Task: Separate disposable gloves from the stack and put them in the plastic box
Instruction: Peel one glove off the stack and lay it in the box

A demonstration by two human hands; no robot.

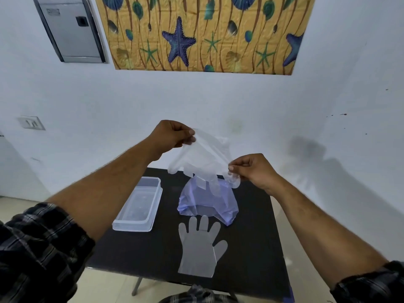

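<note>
Clear plastic gloves (pixel 202 159) are hanging in the air above the far edge of a black table (pixel 247 243), stretched between two hands. The left hand (pixel 172 136) is pinching the upper corner of the bunch with fingers closed on it, and the right hand (pixel 254 169) is pinching the lower right edge in the same closed way, so the two hands are holding apart. Below them a bluish plastic bag (pixel 207 204) is lying crumpled on the table. Just in front of the bag a single glove (pixel 200 250) is lying flat, fingers pointing away from the person. To the left of the bag a clear plastic box (pixel 140 206) is sitting open, with nothing clearly showing inside it.
</note>
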